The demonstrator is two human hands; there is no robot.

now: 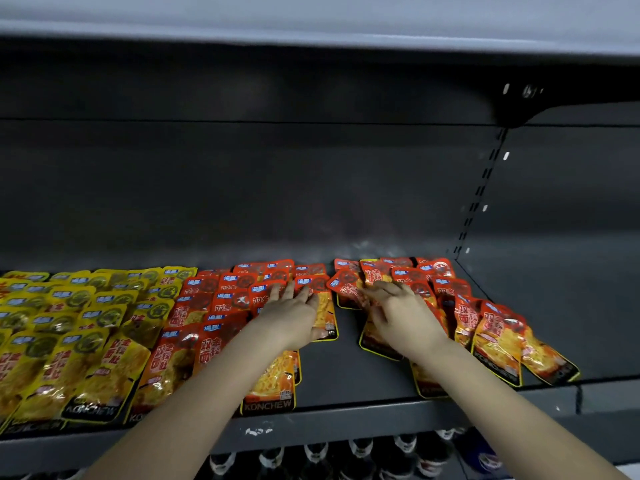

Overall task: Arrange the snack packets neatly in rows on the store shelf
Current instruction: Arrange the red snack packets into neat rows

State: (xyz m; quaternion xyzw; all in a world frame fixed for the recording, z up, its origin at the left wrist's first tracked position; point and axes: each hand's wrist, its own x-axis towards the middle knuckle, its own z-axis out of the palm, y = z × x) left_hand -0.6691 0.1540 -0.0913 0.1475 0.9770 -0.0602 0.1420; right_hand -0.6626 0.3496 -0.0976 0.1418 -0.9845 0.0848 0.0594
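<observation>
the left hand (294, 315) lies flat with its fingers spread and straight, pressing on the red packets (214, 306) at the right edge of the tidier block in the middle of the shelf (346, 372). the right hand (398, 318) rests on the looser red heap (485, 323) just across a bare strip of shelf. its fingers are bent over a tilted packet (344, 285) at the heap's back left corner, but i cannot tell whether they pinch it or only lie on it. the step seems to be squaring this heap into rows like its neighbours. it would go best with the left palm keeping the finished block from sliding. the right would turn the tilted packet until its top edge runs along the back, then lap each next one over it, working from back to front. the film looks glossy, so it probably slips under a light touch. the yellow packets (69, 334) to the left already lie in overlapping rows and give the pattern to match. the upper shelf (311, 15) hangs low and shades the back, so room for lifting is tight. at the front right two splayed packets (547, 362) point towards the lip and could slide off if nudged, down to where bottles (346, 455) stand. both forearms cover the front packets beneath them.
</observation>
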